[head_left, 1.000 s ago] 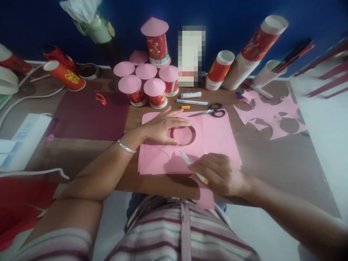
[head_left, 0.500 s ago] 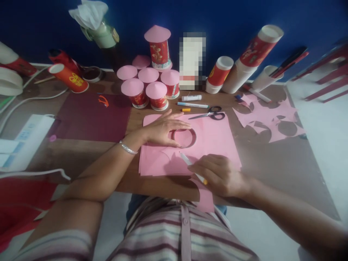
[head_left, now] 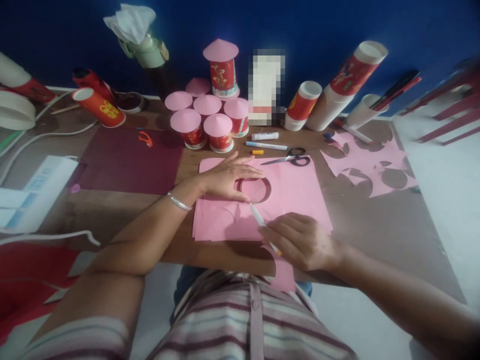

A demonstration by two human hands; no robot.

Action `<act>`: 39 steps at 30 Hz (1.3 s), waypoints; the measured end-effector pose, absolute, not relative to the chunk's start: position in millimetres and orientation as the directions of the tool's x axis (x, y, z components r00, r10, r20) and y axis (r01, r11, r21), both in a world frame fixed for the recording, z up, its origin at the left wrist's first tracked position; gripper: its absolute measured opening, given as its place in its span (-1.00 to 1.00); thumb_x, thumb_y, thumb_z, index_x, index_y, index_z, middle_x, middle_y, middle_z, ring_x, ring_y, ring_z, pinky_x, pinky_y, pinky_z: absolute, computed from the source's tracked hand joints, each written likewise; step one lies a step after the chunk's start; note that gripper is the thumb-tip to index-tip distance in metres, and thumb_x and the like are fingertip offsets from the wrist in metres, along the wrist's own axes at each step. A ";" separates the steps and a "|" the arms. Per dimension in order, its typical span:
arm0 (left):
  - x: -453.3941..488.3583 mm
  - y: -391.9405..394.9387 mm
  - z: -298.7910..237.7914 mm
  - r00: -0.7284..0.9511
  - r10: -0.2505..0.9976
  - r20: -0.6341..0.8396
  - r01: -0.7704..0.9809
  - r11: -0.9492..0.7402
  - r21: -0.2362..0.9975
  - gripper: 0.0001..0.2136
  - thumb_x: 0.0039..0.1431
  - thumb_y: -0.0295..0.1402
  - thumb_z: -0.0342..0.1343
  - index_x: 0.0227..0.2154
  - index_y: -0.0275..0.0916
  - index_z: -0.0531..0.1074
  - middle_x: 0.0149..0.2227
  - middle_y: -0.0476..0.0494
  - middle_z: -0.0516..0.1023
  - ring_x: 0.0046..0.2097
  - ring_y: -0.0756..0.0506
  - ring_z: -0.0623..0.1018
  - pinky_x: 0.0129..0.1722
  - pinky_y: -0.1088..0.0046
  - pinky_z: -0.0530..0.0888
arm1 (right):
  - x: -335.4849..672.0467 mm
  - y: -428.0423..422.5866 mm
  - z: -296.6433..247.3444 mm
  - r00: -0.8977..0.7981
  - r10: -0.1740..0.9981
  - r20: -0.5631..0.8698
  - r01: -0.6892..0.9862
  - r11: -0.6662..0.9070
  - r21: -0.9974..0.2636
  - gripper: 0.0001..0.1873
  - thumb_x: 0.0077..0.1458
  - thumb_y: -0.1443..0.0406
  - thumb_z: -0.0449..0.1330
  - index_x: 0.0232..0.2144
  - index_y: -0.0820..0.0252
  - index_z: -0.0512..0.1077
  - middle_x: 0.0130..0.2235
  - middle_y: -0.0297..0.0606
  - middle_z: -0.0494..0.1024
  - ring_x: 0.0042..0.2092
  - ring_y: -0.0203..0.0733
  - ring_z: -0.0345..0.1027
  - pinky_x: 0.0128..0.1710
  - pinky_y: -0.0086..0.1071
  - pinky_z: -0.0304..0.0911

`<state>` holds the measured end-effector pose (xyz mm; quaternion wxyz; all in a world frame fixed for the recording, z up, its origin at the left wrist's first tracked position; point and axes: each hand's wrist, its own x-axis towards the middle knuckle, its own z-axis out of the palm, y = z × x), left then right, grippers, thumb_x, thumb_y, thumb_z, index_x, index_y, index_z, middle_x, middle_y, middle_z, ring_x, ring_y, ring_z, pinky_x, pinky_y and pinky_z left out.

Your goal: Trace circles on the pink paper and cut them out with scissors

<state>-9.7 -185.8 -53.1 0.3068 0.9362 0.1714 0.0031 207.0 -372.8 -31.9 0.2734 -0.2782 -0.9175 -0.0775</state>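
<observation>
From where I stand, the person's left hand point(head_left: 229, 176) is curved about the left side of a ring point(head_left: 270, 190), thumb at its near edge and fingers at its far one, a hold that I'd say steadies it against sliding. The ring lies flat at the middle of a stack of pink paper point(head_left: 300, 205), which sits square in front of the person, within easy reach of both hands. The right hand point(head_left: 300, 240) is closed around a white pen point(head_left: 256, 215), slanted so that its tip comes in low beside the ring's near left rim, close to the left thumb; whether it touches the paper I can't tell.

Scissors point(head_left: 289, 158) lie across the far part of the stack, presumably out of the pen's way. An orange cap point(head_left: 257, 152) and a blue-and-white marker point(head_left: 267, 146) sit just beyond, handy on the desk point(head_left: 397, 235). Pink offcuts point(head_left: 369, 165) are pushed off to the right, and cups with pink cone tops point(head_left: 218, 132) stand grouped at the far side, likely to leave the near space for working.
</observation>
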 end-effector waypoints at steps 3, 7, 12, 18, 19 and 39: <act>-9.4 -185.2 -54.9 0.940 0.327 -0.094 0.321 -0.759 0.567 -0.30 0.17 -0.01 0.35 0.35 -0.02 0.37 0.41 -0.08 0.39 0.57 -0.34 0.00 0.51 -0.18 -0.37 | 204.3 -372.2 -33.5 -0.714 0.429 0.554 0.542 0.839 0.049 -0.87 0.32 0.44 0.21 -0.11 0.41 0.51 -0.37 -0.20 0.59 -0.35 -0.19 0.44 -0.41 -0.30 0.36; -9.0 -186.1 -55.9 0.935 0.342 -0.094 0.332 -0.750 0.572 -0.30 0.15 0.01 0.37 0.34 -0.01 0.38 0.40 -0.08 0.40 0.57 -0.34 0.01 0.51 -0.16 -0.37 | 197.3 -370.1 -35.4 -0.748 0.386 0.540 0.521 0.845 0.118 -0.84 0.29 0.41 0.26 -0.12 0.44 0.54 -0.36 -0.20 0.57 -0.36 -0.22 0.38 -0.40 -0.30 0.30; -8.5 -186.9 -55.4 0.930 0.352 -0.104 0.345 -0.742 0.575 -0.30 0.16 0.02 0.36 0.34 0.01 0.39 0.40 -0.07 0.41 0.57 -0.33 0.00 0.50 -0.17 -0.40 | 187.2 -366.1 -36.6 -0.773 0.347 0.530 0.502 0.846 0.179 -0.87 0.30 0.40 0.22 -0.20 0.39 0.56 -0.44 -0.28 0.48 -0.43 -0.27 0.26 -0.48 -0.34 0.19; -8.5 -186.3 -55.3 0.931 0.346 -0.116 0.346 -0.737 0.580 -0.32 0.18 0.02 0.33 0.34 0.02 0.39 0.40 -0.06 0.40 0.58 -0.33 -0.04 0.50 -0.17 -0.42 | 182.3 -362.7 -39.7 -0.787 0.360 0.501 0.517 0.828 0.217 -0.86 0.32 0.41 0.17 -0.21 0.35 0.54 -0.44 -0.29 0.47 -0.43 -0.27 0.24 -0.48 -0.36 0.18; -8.6 -186.3 -55.3 0.931 0.347 -0.115 0.346 -0.737 0.581 -0.33 0.18 0.02 0.33 0.34 0.02 0.38 0.40 -0.06 0.40 0.58 -0.33 -0.04 0.50 -0.17 -0.42 | 182.3 -362.3 -40.3 -0.789 0.367 0.493 0.520 0.826 0.217 -0.86 0.33 0.40 0.17 -0.21 0.34 0.54 -0.44 -0.29 0.47 -0.43 -0.27 0.24 -0.48 -0.36 0.18; -8.3 -185.5 -52.7 0.930 0.343 -0.135 0.354 -0.731 0.583 -0.33 0.19 0.04 0.31 0.34 0.03 0.39 0.41 -0.08 0.39 0.58 -0.35 -0.04 0.48 -0.17 -0.43 | 201.4 -368.1 -45.6 -0.716 0.546 0.434 0.609 0.794 0.005 -0.89 0.36 0.42 0.15 -0.12 0.37 0.46 -0.38 -0.25 0.54 -0.38 -0.19 0.34 -0.44 -0.29 0.23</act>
